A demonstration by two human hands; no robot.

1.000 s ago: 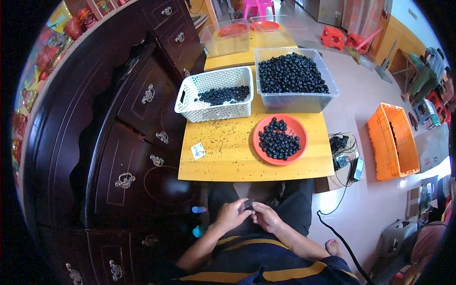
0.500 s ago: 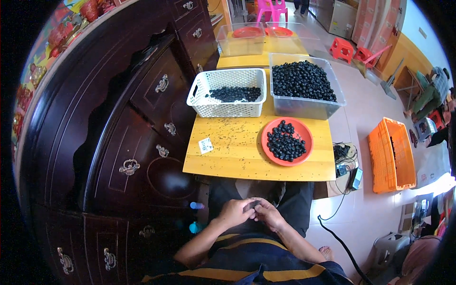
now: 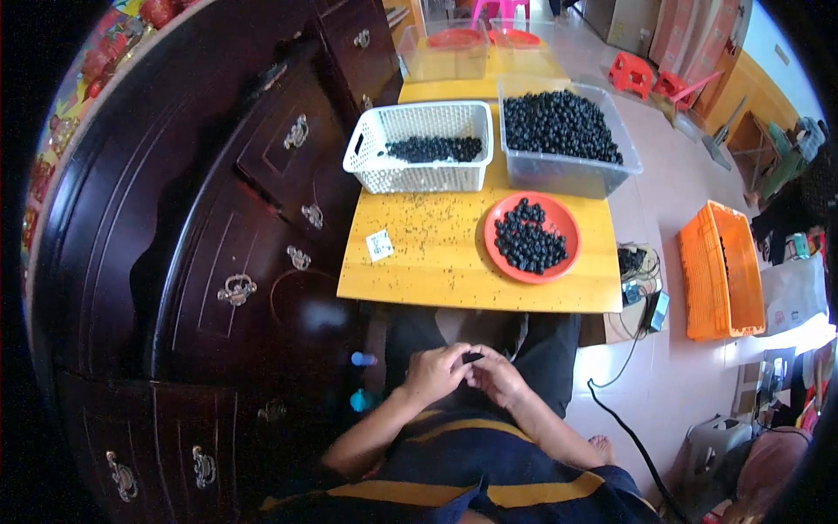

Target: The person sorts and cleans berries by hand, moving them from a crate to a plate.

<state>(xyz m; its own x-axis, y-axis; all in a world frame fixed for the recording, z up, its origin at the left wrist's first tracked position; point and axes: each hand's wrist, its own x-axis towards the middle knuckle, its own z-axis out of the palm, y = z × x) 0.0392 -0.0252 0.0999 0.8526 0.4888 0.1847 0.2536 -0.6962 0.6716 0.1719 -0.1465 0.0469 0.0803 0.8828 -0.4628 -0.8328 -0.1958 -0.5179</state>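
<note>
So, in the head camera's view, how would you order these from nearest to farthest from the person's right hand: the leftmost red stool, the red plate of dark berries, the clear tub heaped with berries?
From the right hand:
1. Red plate: ahead, near the table's front edge.
2. Clear tub: just behind the plate.
3. Red stool: far right, on the floor.

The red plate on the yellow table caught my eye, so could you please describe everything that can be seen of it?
The red plate is round and shallow with a raised rim, and looks like plastic. It sits upright on the yellow table, toward the front right, just in front of the clear bin. Dark, glossy, bead-like pieces lie heaped across its middle, leaving red showing around them. Neither the left hand nor the right hand touches it.
</note>
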